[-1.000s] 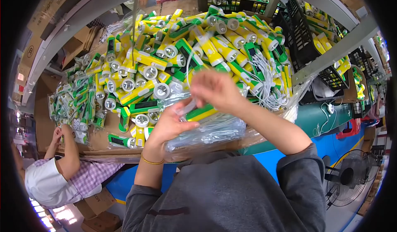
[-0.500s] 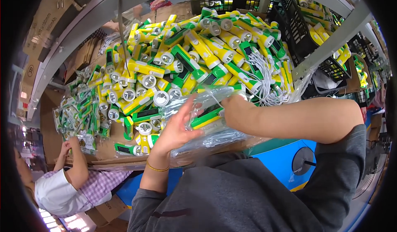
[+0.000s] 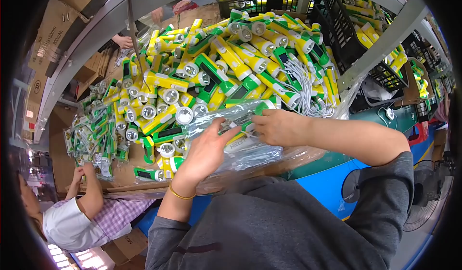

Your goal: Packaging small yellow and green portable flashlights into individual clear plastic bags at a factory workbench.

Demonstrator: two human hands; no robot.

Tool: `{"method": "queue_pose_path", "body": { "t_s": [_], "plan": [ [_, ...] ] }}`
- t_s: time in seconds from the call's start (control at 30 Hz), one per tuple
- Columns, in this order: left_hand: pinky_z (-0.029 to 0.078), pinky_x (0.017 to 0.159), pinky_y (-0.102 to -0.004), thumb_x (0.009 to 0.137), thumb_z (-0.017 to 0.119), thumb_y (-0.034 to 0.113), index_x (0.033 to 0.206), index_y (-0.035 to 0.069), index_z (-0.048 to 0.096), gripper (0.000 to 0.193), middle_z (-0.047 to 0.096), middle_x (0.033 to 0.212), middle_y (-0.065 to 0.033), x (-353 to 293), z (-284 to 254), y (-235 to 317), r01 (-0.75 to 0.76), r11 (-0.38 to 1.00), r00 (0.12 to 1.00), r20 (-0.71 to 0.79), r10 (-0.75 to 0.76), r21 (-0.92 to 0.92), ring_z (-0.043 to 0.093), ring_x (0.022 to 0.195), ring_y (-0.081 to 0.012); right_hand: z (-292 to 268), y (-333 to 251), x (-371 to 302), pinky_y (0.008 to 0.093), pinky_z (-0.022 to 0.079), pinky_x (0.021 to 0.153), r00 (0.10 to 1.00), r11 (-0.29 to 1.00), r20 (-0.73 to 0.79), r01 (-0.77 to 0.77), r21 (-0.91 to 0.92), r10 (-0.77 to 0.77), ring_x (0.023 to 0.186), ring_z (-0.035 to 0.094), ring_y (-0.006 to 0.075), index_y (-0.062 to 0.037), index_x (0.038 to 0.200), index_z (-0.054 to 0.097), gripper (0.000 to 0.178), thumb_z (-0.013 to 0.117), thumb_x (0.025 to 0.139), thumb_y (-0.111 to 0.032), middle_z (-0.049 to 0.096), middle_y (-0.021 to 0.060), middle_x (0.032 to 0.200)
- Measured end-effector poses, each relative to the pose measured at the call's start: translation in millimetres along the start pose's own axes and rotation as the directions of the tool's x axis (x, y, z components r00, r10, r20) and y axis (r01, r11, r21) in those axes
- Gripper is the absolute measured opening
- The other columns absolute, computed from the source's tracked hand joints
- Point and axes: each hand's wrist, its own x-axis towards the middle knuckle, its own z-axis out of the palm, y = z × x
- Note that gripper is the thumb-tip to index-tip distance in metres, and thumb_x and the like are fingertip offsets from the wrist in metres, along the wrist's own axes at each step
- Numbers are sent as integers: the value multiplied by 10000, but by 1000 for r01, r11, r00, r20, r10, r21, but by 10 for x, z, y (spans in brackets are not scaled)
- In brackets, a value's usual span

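Note:
A green-and-yellow flashlight lies over a stack of clear plastic bags in front of me, largely covered by my hands. My right hand has its fingers closed at the flashlight's right end. At the other end is my left hand, thumb and forefinger apart, touching the flashlight or the film around it; its other fingers are partly hidden. Clear film is bunched behind both hands. Beyond rises a big heap of similar flashlights, with a bundle of white cables on its right side.
Bagged flashlights are piled at the left, near a co-worker's hands. Another person's hand reaches in at the far left. Black crates of flashlights stand at the right behind a metal post. A fan is at the lower right.
My right hand has come out from behind the film, its forearm now lower. My left hand's spread fingers have drawn closer to the flashlight. A hand has appeared at the far left.

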Motion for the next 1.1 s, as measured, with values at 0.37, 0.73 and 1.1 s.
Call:
{"method": "queue_pose_path", "body": {
  "t_s": [0.37,0.73,1.1],
  "plan": [
    [499,830,-393,720,616,-36,901,50,697,215,564,1139,-154,-108,117,-26,9,994,975,-221,-33,-110,604,984,-327,507,470,-330,346,489,797,720,539,-267,-173,824,640,956,601,254,-70,1015,666,316,744,711,-102,639,110,1009],
    [488,795,-389,742,669,-15,878,11,672,138,647,907,-154,319,93,323,-146,968,726,-687,-37,-206,624,854,-306,597,-154,242,398,459,642,246,588,-577,37,808,778,731,576,310,-61,772,617,146,720,695,-130,561,101,744],
    [480,808,-345,869,603,20,924,-12,609,64,643,912,-144,156,465,-40,-257,966,643,-741,192,27,611,853,-267,-20,-496,-66,263,499,608,124,257,-353,475,842,927,677,608,145,-3,829,589,19,607,831,1,552,70,838]
  ]
}}
